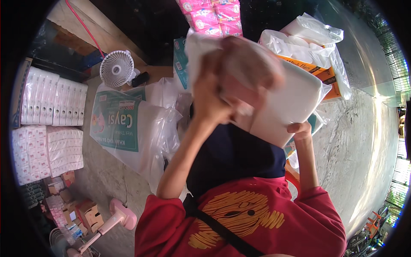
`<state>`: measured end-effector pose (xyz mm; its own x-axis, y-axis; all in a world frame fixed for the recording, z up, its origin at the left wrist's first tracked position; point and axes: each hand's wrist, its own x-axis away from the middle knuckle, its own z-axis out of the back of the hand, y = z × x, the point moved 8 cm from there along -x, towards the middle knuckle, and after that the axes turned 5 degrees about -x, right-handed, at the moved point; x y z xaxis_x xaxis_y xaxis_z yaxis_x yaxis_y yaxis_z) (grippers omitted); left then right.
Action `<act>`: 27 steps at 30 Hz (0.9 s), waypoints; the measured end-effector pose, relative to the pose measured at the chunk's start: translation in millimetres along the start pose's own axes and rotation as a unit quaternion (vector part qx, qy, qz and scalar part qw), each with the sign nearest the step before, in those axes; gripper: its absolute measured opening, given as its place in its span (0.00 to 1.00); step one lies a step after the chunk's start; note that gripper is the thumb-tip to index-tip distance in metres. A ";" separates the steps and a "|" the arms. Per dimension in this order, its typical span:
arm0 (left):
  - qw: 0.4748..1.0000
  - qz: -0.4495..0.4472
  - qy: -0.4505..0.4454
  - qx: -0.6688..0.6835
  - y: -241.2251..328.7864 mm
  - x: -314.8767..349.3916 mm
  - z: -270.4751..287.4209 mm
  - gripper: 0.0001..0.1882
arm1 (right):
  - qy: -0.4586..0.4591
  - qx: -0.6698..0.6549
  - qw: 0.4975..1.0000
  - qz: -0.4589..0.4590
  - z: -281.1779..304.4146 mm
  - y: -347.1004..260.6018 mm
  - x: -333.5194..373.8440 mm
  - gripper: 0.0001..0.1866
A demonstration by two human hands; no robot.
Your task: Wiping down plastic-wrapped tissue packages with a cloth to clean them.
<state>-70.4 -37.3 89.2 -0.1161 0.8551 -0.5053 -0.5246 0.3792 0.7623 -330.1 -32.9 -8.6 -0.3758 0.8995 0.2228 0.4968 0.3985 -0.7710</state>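
My left hand [212, 100] is raised over a white block, its fingers curled in and partly smeared by motion. Just beyond it is a blurred pinkish-brown shape [250, 70]; its kind cannot be made out. My right hand [301, 129] grips the lower right edge of the smooth white block [297, 94], which has rounded corners and looks like a soft packed stack. A seam or second white piece [267, 128] shows along its near side. More white [198, 47] appears left of the blur. The block is held above my dark-clothed lap.
A clear bag with a green label [115, 118] lies on the floor at left, near a white fan [116, 68]. Pink packs [216, 17] stand ahead. Orange-and-white bagged packs [312, 55] are at right. Wrapped stacks [47, 145] and a pink fan [124, 214] are further left.
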 end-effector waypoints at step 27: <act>0.979 -0.065 0.130 -0.139 1.2 -11.6 35.0 0.38 | -0.070 -0.112 0.990 0.051 2.0 -7.3 3.9 0.44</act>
<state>-40.1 -34.4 110.1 -0.2258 0.6734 -0.7040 -0.7549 0.3358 0.5633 -336.8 -32.7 -3.4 -0.4117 0.9098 0.0528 0.6935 0.3504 -0.6295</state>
